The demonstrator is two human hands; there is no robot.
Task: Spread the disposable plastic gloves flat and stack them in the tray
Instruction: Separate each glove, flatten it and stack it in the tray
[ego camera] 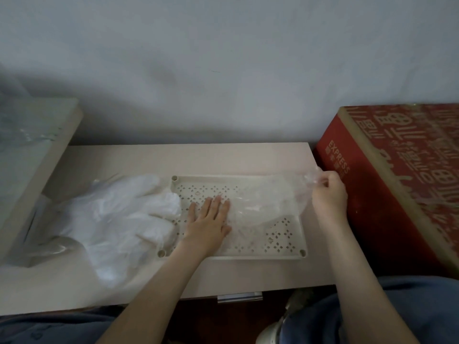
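Crinkly clear glove (263, 202) across perforated tray (283, 254), left hand (208, 219) flat, right hand (327, 192) pinching

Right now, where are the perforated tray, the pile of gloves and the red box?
Perforated tray (285, 234): head view, bare perforated floor.
Pile of gloves (119, 219): head view, pile's middle.
Red box (367, 184): head view, left side.

A pale beige desk (124, 160) runs along a grey-white wall (223, 58). At its right end stands a big red cardboard box (397, 175), printed with the word EXPRESS and rows of pale characters, its near corner just beside the desk edge. To the left a second, higher beige surface (37, 155) slopes up, with crinkled clear plastic wrap (17, 115) lying on top. Under the desk's front edge a small metal fitting (239, 297) shows. Blue trousers (409, 306) and a white shoe (270, 331) fill the bottom.
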